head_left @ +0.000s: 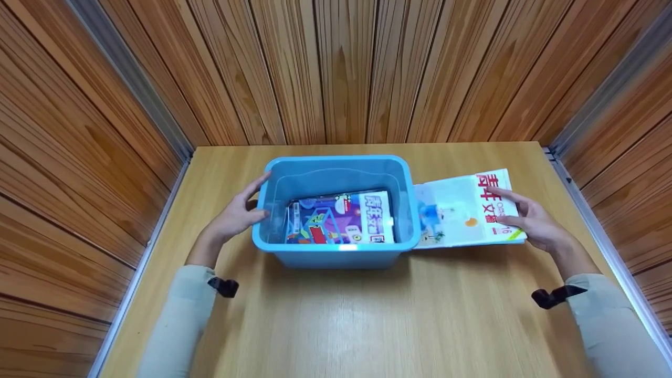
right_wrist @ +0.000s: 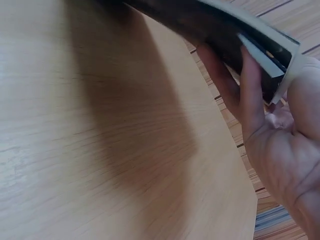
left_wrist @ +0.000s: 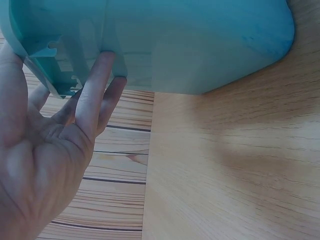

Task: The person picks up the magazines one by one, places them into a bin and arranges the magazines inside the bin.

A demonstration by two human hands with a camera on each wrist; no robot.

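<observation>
- Head view: left hand (head_left: 234, 217) rests straight-fingered against the blue plastic bin (head_left: 336, 252) on the wooden table (head_left: 367, 315)
- right hand (head_left: 535, 223) pinches a white magazine (head_left: 462, 210) propped on the bin's right rim

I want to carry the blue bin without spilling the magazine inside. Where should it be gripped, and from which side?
Probably by the rim, under the lip on both short ends, coming in from the left and right. The blue bin sits upright and open-topped, and the left wrist view shows a ledge under the rim where the left hand already touches. The right side is partly blocked by the white magazine.
</observation>
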